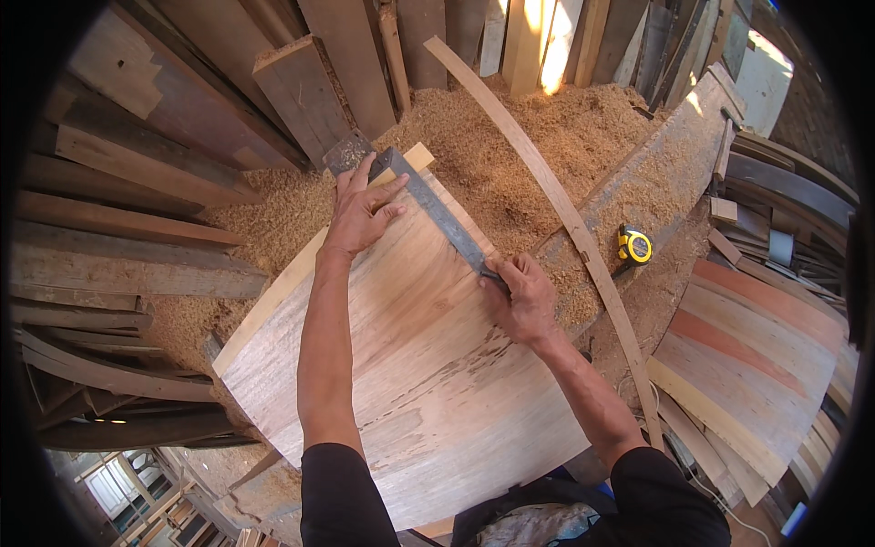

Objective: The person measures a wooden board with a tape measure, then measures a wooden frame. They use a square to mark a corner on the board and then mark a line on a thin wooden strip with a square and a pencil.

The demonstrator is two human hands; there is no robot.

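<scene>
A wide, pale wooden panel (428,365) with curved sides lies before me, a light strip of wood along its left and far edges. Across its far right corner runs the grey metal blade of a carpenter's square (442,217). My left hand (363,211) presses and grips the square's far end against the panel's edge, its thumb stretched toward the blade. At the blade's near end, my right hand (524,296) is closed in a pinch. Something dark shows at its fingertips, too hidden to name.
Sawdust (492,146) covers the floor beyond the panel. A long curved wooden strip (556,196) stands to the right, near a yellow and black tape measure (633,244) on a dusty plank (656,173). Boards (137,264) lean at left. Another striped panel (747,356) lies at right.
</scene>
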